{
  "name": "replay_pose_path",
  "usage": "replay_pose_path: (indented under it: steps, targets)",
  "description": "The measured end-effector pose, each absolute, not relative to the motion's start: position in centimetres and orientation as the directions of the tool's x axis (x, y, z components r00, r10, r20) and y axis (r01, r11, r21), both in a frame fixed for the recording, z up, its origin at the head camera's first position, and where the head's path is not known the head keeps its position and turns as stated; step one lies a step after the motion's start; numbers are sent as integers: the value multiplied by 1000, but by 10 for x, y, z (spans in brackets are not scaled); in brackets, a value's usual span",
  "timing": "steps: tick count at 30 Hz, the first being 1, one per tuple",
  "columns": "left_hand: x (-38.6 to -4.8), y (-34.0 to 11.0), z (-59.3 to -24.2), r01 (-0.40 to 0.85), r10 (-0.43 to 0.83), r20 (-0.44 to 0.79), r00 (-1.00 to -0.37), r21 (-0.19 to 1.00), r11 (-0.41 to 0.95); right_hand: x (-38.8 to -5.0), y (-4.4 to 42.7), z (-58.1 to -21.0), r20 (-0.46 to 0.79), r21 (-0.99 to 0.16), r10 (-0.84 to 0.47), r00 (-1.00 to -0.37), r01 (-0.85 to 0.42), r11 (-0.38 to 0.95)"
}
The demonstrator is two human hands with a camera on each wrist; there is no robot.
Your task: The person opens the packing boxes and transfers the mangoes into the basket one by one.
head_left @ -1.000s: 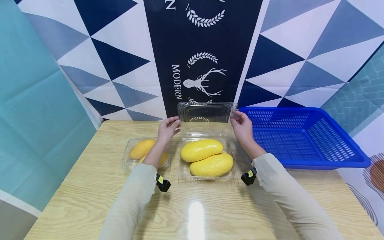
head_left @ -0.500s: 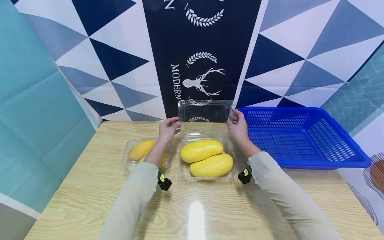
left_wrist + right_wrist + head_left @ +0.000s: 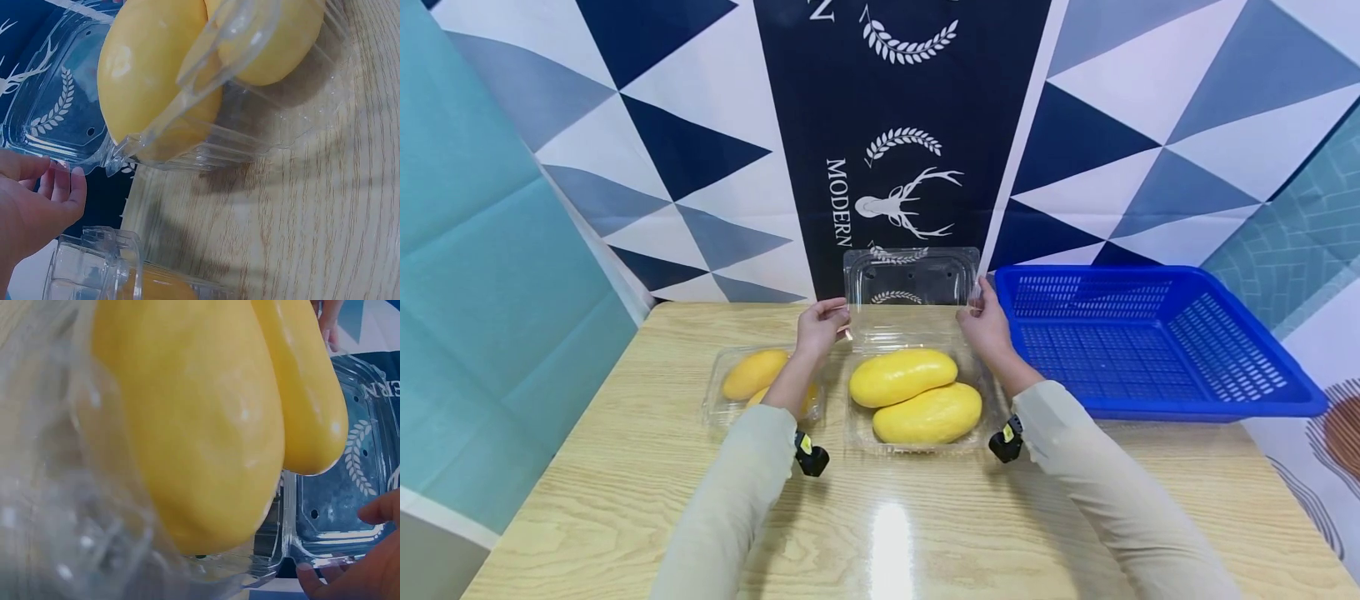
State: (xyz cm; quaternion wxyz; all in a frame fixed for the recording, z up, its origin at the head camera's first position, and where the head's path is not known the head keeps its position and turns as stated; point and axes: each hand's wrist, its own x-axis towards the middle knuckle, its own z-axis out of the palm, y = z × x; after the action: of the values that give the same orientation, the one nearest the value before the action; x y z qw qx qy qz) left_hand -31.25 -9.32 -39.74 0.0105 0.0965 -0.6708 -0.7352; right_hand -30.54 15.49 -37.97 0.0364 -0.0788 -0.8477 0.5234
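Observation:
An opened clear plastic clamshell box sits mid-table with two large oblong yellow fruits side by side in its base. Its see-through lid stands raised at the back. At the lid's left edge, my left hand pinches the rim; in the left wrist view its fingertips meet the plastic. My right hand holds the opposite edge, thumb on the lid's inner side and fingers below, as the right wrist view shows. Partly behind my left forearm is a smaller clear box containing orange-yellow mangoes.
A blue perforated plastic basket stands on the right, close beside my right hand. Behind the wooden table hangs a patterned cloth, near the lid's top edge. Teal cloth covers the left side.
My right hand has shifted left along with the lid's right edge. The lid's top edge sits slightly higher. My left hand stays nearly in place, and the fruits have not moved.

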Motion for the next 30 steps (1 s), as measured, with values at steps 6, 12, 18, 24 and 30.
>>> replay_pose_path:
  steps: [6,12,18,24,30]
  targets:
    - [-313,-93,-398,-134,-156,-144,-977,988,-75,-304,153,-381,-54,-871,151,-987,120,476]
    - [-312,-90,-397,-123,-166,-124,-978,992,-17,-305,153,-381,-92,-845,145,-985,154,511]
    - [-313,-88,-398,-116,-159,-101,-982,989,88,-304,152,-382,-108,-816,135,-985,165,554]
    - [-313,-87,-398,-136,-137,-118,-983,982,131,-303,152,-381,-123,-804,126,-984,173,569]
    - [-314,-84,-396,-160,-103,-141,-985,965,209,-303,153,-381,-153,-781,100,-983,182,597]
